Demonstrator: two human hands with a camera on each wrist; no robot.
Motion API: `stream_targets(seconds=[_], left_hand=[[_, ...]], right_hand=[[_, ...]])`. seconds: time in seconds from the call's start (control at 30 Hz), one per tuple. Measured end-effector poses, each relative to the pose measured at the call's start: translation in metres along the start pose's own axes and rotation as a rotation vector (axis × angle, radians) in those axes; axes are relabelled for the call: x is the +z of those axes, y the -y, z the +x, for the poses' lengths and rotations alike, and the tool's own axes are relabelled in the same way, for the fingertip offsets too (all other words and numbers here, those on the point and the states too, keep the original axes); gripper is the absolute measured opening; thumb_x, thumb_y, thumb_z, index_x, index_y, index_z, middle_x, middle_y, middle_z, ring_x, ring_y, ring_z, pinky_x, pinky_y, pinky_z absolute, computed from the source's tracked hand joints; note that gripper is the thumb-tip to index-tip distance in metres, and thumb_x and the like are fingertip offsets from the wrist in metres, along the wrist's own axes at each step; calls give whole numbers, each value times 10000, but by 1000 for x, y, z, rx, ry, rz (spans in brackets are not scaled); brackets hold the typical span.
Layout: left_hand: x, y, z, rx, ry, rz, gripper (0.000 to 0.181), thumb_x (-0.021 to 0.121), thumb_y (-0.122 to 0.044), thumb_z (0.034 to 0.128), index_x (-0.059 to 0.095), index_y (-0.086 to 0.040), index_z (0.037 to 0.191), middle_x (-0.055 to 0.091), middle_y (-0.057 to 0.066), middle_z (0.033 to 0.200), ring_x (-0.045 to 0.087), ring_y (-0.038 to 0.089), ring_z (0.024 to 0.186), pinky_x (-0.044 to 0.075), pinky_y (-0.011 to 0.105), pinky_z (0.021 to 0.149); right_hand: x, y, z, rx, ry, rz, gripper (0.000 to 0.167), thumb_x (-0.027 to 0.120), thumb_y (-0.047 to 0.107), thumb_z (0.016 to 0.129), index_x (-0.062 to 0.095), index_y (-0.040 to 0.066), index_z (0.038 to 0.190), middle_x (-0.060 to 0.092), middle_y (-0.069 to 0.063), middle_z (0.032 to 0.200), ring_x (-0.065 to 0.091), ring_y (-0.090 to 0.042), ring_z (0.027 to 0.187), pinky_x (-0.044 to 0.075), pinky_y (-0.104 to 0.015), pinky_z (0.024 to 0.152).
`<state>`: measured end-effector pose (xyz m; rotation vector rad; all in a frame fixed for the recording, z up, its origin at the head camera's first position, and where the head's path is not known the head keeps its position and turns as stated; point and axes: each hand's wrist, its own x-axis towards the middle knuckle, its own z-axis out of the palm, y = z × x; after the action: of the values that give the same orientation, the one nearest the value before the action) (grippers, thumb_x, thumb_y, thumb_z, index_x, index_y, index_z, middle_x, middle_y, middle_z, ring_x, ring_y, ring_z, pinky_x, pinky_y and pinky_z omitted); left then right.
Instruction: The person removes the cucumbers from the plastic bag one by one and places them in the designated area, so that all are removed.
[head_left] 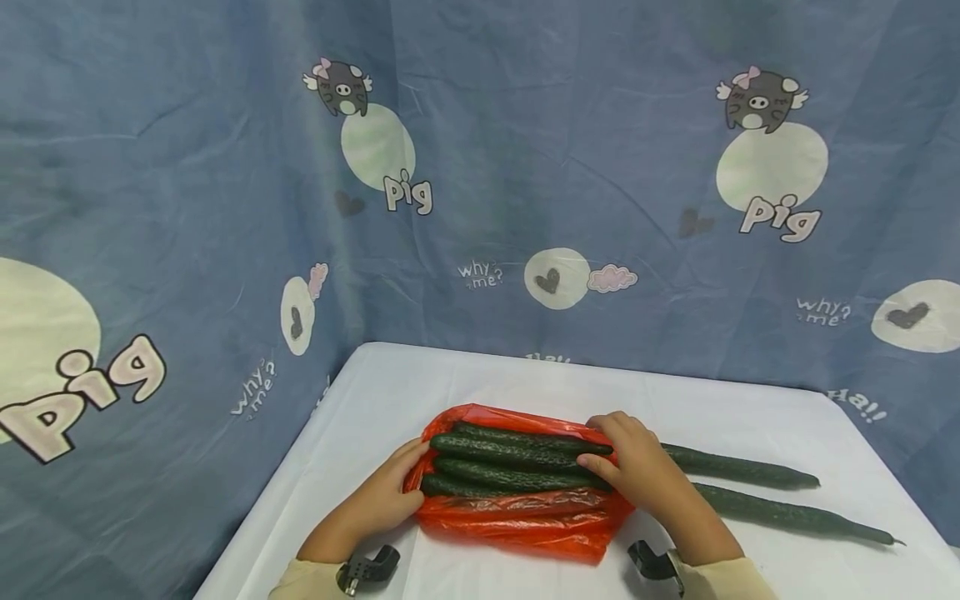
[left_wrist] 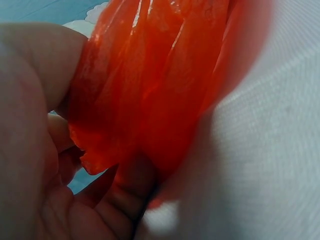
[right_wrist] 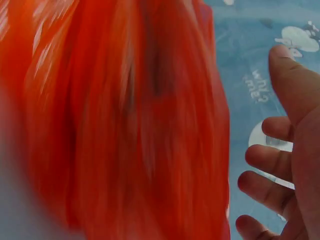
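Note:
A red plastic bag (head_left: 525,525) lies on the table with several dark green cucumbers (head_left: 510,454) side by side in its open top. At the bag's left end my left hand (head_left: 386,492) holds the thin plastic; the left wrist view shows the thumb and fingers around the bag's gathered edge (left_wrist: 140,100). My right hand (head_left: 637,467) is at the right end, by the cucumber tips. In the right wrist view, its fingers (right_wrist: 270,160) are spread and loosely bent beside the blurred red plastic (right_wrist: 140,125), with a gap showing between them.
Two more cucumbers, an upper one (head_left: 742,467) and a lower one (head_left: 795,512), lie on the white table (head_left: 720,400) to the right, partly behind my right hand and forearm. A blue patterned curtain (head_left: 600,167) hangs behind the table and along its left.

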<state>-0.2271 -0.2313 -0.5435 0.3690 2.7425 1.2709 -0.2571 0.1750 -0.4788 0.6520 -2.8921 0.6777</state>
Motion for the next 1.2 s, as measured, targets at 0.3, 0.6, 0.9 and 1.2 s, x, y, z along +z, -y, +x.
stream_targets(seconds=[0.3, 0.6, 0.9, 1.2], left_hand=[[-2, -1, 0, -16, 25, -7, 816, 608, -45, 818, 397, -40, 1606, 301, 138, 1699, 281, 398, 1561, 284, 655, 1209], [-2, -2, 0, -35, 18, -20, 817, 599, -38, 818, 390, -34, 1608, 300, 110, 1705, 268, 371, 1570, 263, 643, 1224], [-1, -1, 2, -23, 22, -20, 806, 608, -53, 821, 408, -47, 1601, 303, 146, 1696, 277, 406, 1560, 275, 684, 1202], [-2, -1, 3, -18, 23, -34, 828, 601, -38, 802, 398, -39, 1605, 314, 121, 1694, 279, 378, 1564, 261, 650, 1220]], right_hand=[[15, 23, 13, -16, 32, 36, 587, 757, 442, 934, 613, 141, 1416, 630, -65, 1359, 578, -331, 1276, 459, -620, 1047], [28, 42, 21, -9, 85, 32, 647, 741, 501, 930, 582, 170, 1463, 583, -84, 1412, 554, -324, 1295, 455, -600, 1074], [46, 57, 33, 0, 151, 76, 711, 723, 555, 925, 537, 190, 1506, 524, -114, 1494, 470, -360, 1404, 383, -698, 1076], [58, 62, 43, -12, 165, 110, 715, 709, 574, 926, 530, 183, 1497, 532, -106, 1458, 499, -331, 1366, 354, -693, 1099]])
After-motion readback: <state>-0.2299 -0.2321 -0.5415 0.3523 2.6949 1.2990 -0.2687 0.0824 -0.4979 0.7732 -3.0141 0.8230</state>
